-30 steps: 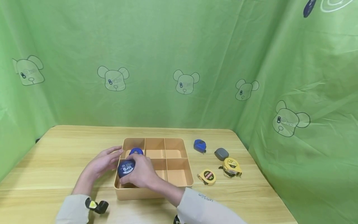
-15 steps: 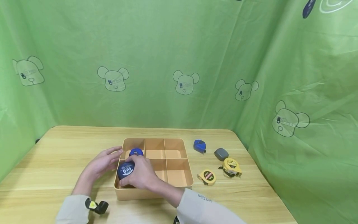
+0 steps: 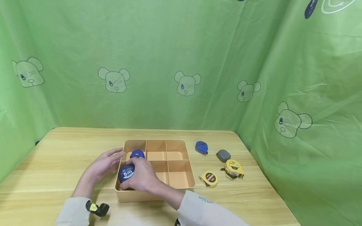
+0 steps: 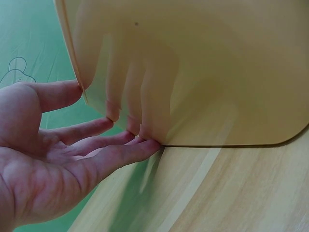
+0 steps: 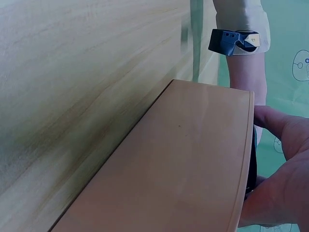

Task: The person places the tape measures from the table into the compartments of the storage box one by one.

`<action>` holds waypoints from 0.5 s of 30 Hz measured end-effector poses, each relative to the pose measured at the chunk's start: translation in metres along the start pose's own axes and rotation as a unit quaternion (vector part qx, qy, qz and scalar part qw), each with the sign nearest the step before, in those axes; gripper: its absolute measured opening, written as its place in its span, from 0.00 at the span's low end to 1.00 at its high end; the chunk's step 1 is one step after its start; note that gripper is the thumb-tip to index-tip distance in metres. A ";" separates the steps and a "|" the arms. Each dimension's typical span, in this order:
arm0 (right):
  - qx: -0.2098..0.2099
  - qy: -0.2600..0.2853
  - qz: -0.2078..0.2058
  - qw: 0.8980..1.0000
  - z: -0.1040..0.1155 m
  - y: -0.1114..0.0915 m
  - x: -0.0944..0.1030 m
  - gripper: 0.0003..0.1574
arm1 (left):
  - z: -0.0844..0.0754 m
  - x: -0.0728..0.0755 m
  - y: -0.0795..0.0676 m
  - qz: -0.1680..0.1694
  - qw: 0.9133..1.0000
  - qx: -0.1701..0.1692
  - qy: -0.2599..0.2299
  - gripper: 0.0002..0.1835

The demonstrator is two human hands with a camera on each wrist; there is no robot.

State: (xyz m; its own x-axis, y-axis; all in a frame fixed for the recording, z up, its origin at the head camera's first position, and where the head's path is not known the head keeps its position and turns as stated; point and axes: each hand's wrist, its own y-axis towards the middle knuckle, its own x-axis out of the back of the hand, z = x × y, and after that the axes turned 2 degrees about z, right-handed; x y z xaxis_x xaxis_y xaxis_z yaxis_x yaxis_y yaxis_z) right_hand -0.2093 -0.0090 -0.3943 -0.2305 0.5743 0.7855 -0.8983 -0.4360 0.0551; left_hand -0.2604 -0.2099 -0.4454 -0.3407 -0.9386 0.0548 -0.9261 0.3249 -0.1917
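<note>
Tape [image 3: 125, 173], navy and round-cased, sits at 8 o'clock in the 6-compartment tray [image 3: 145, 197], taking the tray's far edge as 12; whether it touches the compartment floor cannot be told. Right hand [image 3: 143, 174] holds the tape, fingers at its 1 o'clock side, thumb near its 6 o'clock side, printed face partly exposed. Left hand [image 3: 103, 164] encloses nothing; its fingers are extended, apart, tips touching the tray's outer wall at 9 o'clock. Expect the tape to be rigid, compact and fairly heavy for its size, with little risk of crushing. Smooth areas of the case may slip; grip across 2 opposite edges, leaving the flat face free. The tray is probably light, with stiff, glossy walls, and may slide under side load; brace it low on the wall, where the rim cannot flex. Blue tape [image 3: 137, 153] occupies the compartment at 10 o'clock, close beyond the right hand's knuckles; allow clearance when releasing or regripping.
</note>
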 end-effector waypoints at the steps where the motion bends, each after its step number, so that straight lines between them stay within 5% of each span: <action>1: 0.000 -0.001 0.000 1.000 0.000 0.000 0.000 0.45 | 0.000 0.000 0.000 0.000 1.000 0.000 0.001 0.39; 15: 0.011 -0.027 -0.001 1.000 -0.001 0.000 -0.003 0.43 | 0.002 0.001 0.000 0.000 1.000 -0.003 0.003 0.40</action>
State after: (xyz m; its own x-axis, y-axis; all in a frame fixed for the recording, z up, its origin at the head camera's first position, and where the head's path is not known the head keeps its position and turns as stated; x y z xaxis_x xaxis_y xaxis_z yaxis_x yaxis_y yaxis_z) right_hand -0.2094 -0.0102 -0.3971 -0.2067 0.5373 0.8177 -0.8902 -0.4501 0.0707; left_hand -0.2602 -0.2108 -0.4478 -0.3418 -0.9379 0.0602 -0.9270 0.3259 -0.1859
